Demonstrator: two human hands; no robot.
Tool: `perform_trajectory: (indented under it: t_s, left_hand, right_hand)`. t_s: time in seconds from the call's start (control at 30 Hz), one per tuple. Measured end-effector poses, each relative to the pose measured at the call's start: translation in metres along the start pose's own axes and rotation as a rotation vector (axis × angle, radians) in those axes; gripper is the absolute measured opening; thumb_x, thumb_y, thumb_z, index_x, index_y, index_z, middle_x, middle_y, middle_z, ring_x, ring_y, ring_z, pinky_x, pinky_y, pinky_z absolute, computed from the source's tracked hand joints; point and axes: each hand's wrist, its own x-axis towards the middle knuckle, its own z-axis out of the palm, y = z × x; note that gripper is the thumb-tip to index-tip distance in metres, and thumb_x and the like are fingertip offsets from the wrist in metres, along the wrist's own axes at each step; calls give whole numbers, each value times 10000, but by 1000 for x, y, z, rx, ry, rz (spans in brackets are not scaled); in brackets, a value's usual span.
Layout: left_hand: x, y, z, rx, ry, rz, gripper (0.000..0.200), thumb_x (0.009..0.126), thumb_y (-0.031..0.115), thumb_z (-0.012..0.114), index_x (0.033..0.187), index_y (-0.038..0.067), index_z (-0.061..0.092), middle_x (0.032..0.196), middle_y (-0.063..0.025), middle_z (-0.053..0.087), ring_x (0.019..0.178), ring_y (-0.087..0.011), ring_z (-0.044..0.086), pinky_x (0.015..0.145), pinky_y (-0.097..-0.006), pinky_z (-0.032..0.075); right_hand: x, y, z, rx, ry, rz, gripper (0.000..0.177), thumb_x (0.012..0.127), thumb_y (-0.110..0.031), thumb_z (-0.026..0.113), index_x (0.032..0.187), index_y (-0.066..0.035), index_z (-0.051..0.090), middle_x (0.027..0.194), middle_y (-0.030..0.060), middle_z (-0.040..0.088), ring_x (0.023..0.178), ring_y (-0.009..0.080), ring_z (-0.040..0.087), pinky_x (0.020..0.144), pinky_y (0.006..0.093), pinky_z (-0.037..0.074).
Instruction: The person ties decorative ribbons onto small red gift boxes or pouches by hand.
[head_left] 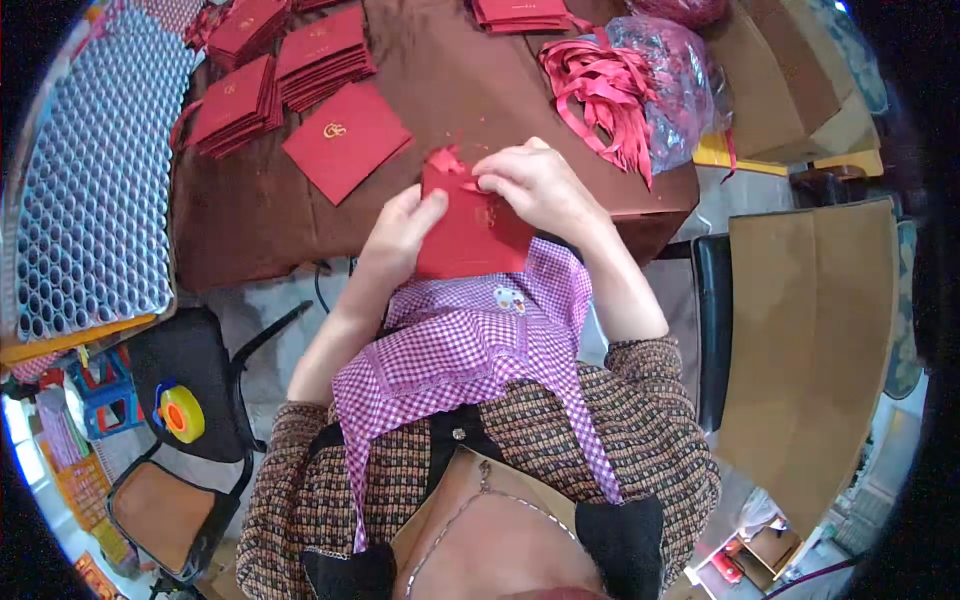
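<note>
A flat red paper bag [470, 235] with a faint emblem stands tilted up at the table's near edge, in front of my apron. My left hand [402, 228] grips its left side, thumb on the near face. At its upper edge my right hand [535, 185] is closed in a pinch on a red ribbon [445, 160], part of which bunches above the bag. The fingertips partly hide the ribbon's end. Just beyond my left hand lies another flat red bag [345, 140] with a gold emblem.
Stacks of red bags [325, 55] lie at the far left of the brown-covered table [230, 225]. Loose red ribbons [605, 95] spill from a clear plastic bag [680, 85] at the right. Cardboard [810, 350] stands right; a black chair [185, 360] holds a tape roll [182, 412].
</note>
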Motion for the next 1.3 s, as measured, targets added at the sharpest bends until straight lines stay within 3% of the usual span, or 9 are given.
perform_trajectory:
  t_s: [0.13,0.33,0.4,0.67,0.83,0.9,1.0,1.13,1.3]
  left_hand:
    - [19,-6,-6,-204,60,54,254,981,169,468,1122,-11,578,1009,-37,628,882,-74,572,803,-240,464]
    - [15,-5,-6,-112,56,87,241,978,171,474,1088,-4,598,971,-8,630,852,-71,571,785,-243,463]
    - [6,-1,-7,79,-38,87,253,976,182,477,1092,-6,598,961,0,626,843,-68,561,778,-245,460]
    - [-24,14,-38,58,-37,96,285,966,197,495,1132,-18,583,1007,-45,638,897,-113,589,812,-269,473]
    - [-32,22,-65,-291,180,134,245,935,154,528,1120,0,571,1071,-83,633,959,-176,616,883,-325,481]
    - [-30,23,-74,-327,343,186,276,945,158,508,1155,-18,537,1106,-101,617,976,-196,612,901,-348,478]
    - [-29,43,-53,-318,341,340,222,954,151,493,1085,-13,566,1057,-93,620,929,-173,612,829,-321,495]
    - [-10,51,-31,-411,243,238,267,969,163,453,1141,-25,535,1085,-104,612,979,-190,605,872,-342,485]
    - [46,99,-17,-352,-13,212,311,964,190,478,1199,-10,506,1152,-124,583,1040,-211,580,880,-377,484]
  right_hand:
    - [-5,35,-5,92,459,172,158,876,-126,574,914,3,656,838,90,672,790,170,632,697,280,492]
    - [-23,60,-11,488,-53,553,446,916,-410,537,873,19,651,806,30,632,651,109,560,632,251,446]
    - [-31,80,10,1022,-28,346,355,912,-352,567,883,-17,680,802,-1,641,663,49,519,593,220,424]
    - [-6,39,28,1098,149,677,226,874,-222,606,835,-6,660,781,51,660,665,127,604,656,274,494]
    - [-7,43,36,976,107,704,271,893,-254,591,973,0,644,871,88,668,783,153,622,706,287,497]
    - [-14,32,31,134,268,353,390,864,-287,627,1114,11,602,986,116,665,885,192,634,754,292,503]
    - [-5,-48,6,-348,34,-107,807,646,-342,779,1328,-67,447,1373,181,423,1301,401,345,1068,512,250]
    - [8,-49,25,-832,-141,-353,789,632,-262,762,1352,-188,447,1438,98,370,1337,375,301,1044,565,265]
    - [56,6,-24,-618,-1,-354,654,652,-36,624,1289,-146,525,1381,104,457,1288,344,402,999,487,365]
